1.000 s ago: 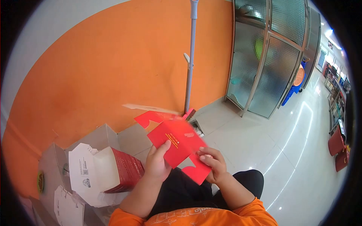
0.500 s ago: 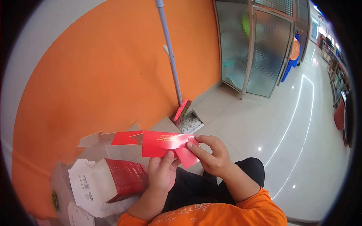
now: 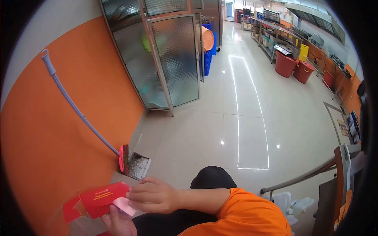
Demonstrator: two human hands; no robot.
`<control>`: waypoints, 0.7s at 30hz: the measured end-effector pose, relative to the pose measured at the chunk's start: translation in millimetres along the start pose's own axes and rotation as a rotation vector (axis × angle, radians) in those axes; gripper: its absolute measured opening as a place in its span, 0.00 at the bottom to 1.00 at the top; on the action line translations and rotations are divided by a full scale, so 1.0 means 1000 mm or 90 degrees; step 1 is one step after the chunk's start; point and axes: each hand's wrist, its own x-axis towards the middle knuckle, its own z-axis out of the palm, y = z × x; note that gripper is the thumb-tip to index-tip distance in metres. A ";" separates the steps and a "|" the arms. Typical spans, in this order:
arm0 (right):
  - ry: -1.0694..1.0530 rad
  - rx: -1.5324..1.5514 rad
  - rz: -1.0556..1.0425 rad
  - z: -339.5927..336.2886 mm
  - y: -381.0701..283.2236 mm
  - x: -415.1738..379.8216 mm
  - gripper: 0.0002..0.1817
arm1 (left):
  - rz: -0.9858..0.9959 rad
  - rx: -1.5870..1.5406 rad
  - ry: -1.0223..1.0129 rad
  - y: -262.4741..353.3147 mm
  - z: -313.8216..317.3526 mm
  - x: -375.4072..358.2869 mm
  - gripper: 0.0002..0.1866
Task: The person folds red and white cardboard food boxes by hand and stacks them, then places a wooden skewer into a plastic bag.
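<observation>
A red cardboard carton (image 3: pixel 101 200) with yellow print is held low at the left, above my lap. Its left end has cut-out flaps, and a paler pink flap (image 3: pixel 124 206) bends up at the right end. My left hand (image 3: pixel 119 225) grips the carton from below, with the thumb against the flap and part of the hand cut off by the frame's bottom edge. My right hand (image 3: pixel 154 196) closes its fingers on the carton's right end.
A broom (image 3: pixel 86 121) with a pink head leans on the orange wall beside a dirt-filled tray (image 3: pixel 140 166). A frosted glass door (image 3: pixel 177 59) stands beyond. Red bins (image 3: pixel 285 65), a metal rail (image 3: pixel 303 179) and plastic jugs (image 3: pixel 301 205) are at the right.
The view has swung right, so the carton and both hands now appear lower and further left. The flap at the carton's right end has been bent, showing its paler side.
</observation>
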 end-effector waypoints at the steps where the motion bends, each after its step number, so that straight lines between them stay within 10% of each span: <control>1: 0.023 -0.015 0.004 0.001 -0.002 -0.002 0.09 | 0.005 0.006 -0.005 0.001 0.003 -0.002 0.17; 21: 0.002 0.103 0.002 0.000 0.002 -0.004 0.11 | 0.007 -0.035 0.028 -0.002 0.026 -0.015 0.20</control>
